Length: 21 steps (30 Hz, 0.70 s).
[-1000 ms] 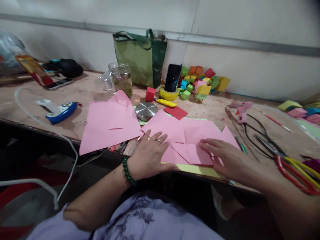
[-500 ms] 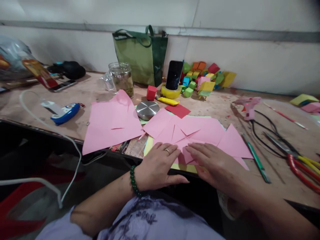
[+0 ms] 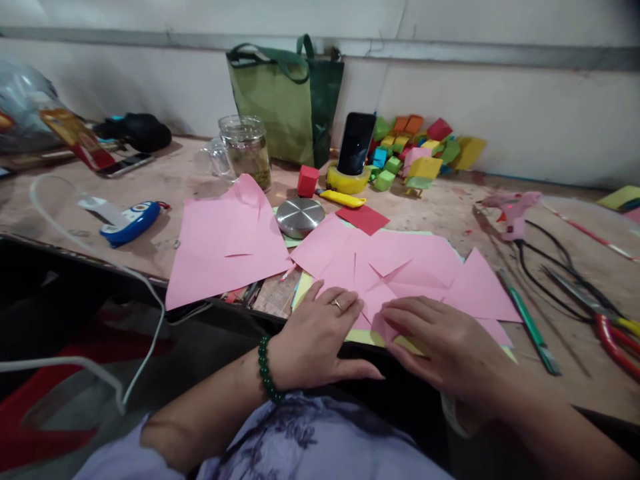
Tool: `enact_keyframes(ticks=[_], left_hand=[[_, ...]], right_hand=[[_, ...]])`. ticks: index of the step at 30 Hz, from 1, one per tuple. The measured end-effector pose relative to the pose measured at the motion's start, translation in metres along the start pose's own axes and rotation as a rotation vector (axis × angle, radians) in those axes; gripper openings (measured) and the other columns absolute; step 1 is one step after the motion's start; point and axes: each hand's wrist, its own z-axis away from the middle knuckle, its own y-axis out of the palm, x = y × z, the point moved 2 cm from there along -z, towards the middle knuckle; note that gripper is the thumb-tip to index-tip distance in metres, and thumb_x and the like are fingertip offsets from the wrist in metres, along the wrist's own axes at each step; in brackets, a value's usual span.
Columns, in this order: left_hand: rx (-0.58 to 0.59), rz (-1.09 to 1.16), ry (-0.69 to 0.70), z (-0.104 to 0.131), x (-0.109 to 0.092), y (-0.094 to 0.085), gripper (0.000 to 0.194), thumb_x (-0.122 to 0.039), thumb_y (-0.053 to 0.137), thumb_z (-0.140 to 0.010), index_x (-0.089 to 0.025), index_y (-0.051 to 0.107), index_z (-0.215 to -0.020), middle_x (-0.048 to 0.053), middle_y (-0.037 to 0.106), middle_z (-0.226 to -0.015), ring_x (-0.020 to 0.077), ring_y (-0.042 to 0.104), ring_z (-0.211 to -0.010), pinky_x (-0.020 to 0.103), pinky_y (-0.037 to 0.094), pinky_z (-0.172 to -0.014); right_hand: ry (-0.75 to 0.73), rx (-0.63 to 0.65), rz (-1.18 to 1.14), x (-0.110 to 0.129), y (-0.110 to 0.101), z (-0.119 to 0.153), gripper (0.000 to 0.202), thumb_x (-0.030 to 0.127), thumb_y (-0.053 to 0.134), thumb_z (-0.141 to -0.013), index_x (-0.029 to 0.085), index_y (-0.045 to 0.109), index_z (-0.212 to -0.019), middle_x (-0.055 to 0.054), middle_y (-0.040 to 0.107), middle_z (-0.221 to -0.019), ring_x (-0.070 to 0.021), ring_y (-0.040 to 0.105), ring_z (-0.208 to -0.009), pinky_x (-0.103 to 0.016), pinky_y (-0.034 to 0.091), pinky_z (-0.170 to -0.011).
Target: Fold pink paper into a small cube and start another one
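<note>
Pink paper (image 3: 425, 267), creased and cut with slits, lies in overlapping pieces near the table's front edge, over some yellow and green sheets. My left hand (image 3: 320, 333) rests on its front left part, palm down with the fingers stretched out and the thumb apart. To the right, my right hand (image 3: 445, 343) has its fingers bent and its thumb beneath, pinching the paper's front edge. Part of that edge is hidden under the fingers. A separate pink sheet (image 3: 205, 253) with a slit lies to the left, overhanging the table edge.
Behind the paper are a round metal disc (image 3: 300, 218), a red paper square (image 3: 363, 219), a yellow cutter (image 3: 343, 199) and a phone (image 3: 356, 143). At right lie a green cutter (image 3: 535, 330), scissors (image 3: 605, 327) and a pink glue gun (image 3: 515, 213). A glass jar (image 3: 246, 153) stands behind.
My right hand has shifted slightly right, and its fingers have curled from lying flat to pinching the paper edge. My left hand stays on the paper. The view has moved a little.
</note>
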Motion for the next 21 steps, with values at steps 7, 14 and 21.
enact_keyframes(ticks=[7,14,21], left_hand=[[-0.039,0.117,0.084,0.002,-0.002,-0.005,0.081,-0.076,0.045,-0.076,-0.015,0.052,-0.129,0.011,0.063,-0.112,0.0268,0.053,-0.107,0.046,0.033,-0.102],[-0.035,0.049,0.058,0.003,0.001,0.003,0.074,-0.072,0.043,-0.081,-0.014,0.052,-0.126,0.012,0.057,-0.129,0.0288,0.047,-0.121,0.051,0.025,-0.109],[-0.116,0.038,0.161,0.007,0.005,0.008,0.063,-0.063,0.048,-0.085,-0.011,0.055,-0.120,0.014,0.059,-0.126,0.0280,0.050,-0.119,0.044,0.036,-0.104]], right_hand=[[0.008,-0.039,-0.126,0.000,0.000,0.010,0.028,0.021,0.062,-0.085,0.021,0.059,-0.113,-0.008,0.068,-0.105,-0.0220,0.063,-0.100,-0.036,0.054,-0.082],[0.055,-0.116,-0.241,-0.005,0.003,0.013,0.032,0.005,0.047,-0.083,0.023,0.062,-0.104,-0.006,0.069,-0.096,-0.0198,0.065,-0.093,-0.033,0.055,-0.078],[0.302,0.065,-0.495,-0.021,0.000,0.001,0.018,0.034,0.054,-0.090,0.024,0.069,-0.094,-0.007,0.069,-0.095,-0.0200,0.064,-0.091,-0.032,0.053,-0.077]])
